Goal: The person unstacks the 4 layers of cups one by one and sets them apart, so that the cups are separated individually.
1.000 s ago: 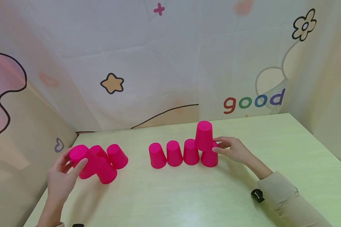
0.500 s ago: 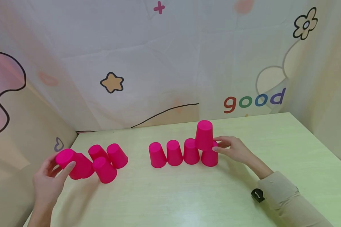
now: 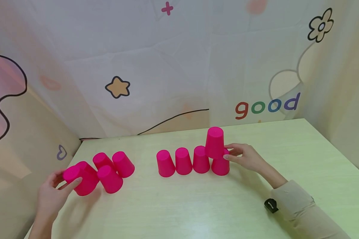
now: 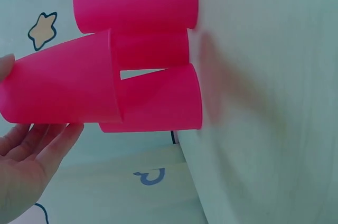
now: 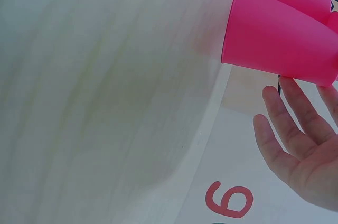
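A creased beige sleeve [image 3: 312,215] with a broad cuff [image 3: 291,199] on the right arm [image 3: 273,176], right grip [image 3: 243,157] bare.

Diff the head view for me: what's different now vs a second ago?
The left hand has moved left and ended lower in the picture, carrying the pink cup in its grip. Nothing was newly taken or let go. No visible shift: the standing cups at left, the row of four, the upper cup above its right end, and the right hand beside them.

Ten pink cups [image 3: 183,161], all mouth down, make two groups well apart.
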Demonstrator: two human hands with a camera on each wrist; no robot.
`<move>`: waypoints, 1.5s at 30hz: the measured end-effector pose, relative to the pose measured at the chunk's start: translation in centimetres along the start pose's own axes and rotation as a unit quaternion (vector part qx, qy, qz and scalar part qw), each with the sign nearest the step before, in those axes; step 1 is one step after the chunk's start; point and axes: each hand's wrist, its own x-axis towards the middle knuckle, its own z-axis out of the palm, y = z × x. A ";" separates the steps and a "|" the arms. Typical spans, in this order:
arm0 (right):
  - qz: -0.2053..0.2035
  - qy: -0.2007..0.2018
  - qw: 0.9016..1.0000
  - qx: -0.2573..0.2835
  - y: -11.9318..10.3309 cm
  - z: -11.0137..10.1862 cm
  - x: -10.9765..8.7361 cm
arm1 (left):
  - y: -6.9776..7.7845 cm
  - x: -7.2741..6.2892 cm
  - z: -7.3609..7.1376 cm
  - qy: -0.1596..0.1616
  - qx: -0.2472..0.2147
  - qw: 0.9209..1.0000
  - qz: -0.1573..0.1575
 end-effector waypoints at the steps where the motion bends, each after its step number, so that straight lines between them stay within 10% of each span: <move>1: 0.000 0.000 1.000 0.000 0.0 0.0 0.0 | -1.1 0.6 0.1 -0.003 0.004 1.000 0.009; 5: 0.001 0.002 1.000 0.001 0.1 0.0 0.0 | -2.6 1.3 0.2 -0.023 0.004 0.999 0.022; 14: -0.001 0.003 1.000 0.003 0.0 0.1 0.0 | 2.1 -1.1 -0.1 -0.100 0.043 0.994 0.016; 24: 0.002 0.003 1.000 0.011 -0.1 0.1 0.0 | 2.6 -1.3 -0.1 -0.173 0.074 0.982 -0.018; 30: 0.000 0.003 1.000 0.001 -0.2 0.1 0.0 | 1.0 -0.7 0.0 -0.162 0.057 0.985 -0.033; 39: -0.003 0.003 1.000 0.000 -0.2 0.0 0.0 | -8.6 4.7 0.4 -0.074 0.057 0.995 0.020; 42: -0.001 0.002 1.000 0.001 -0.1 0.0 0.0 | -7.7 4.5 0.3 -0.055 0.038 0.997 0.034; 45: 0.001 0.000 1.000 0.001 0.0 0.0 0.0 | -3.2 2.5 -0.1 -0.053 0.012 0.998 0.022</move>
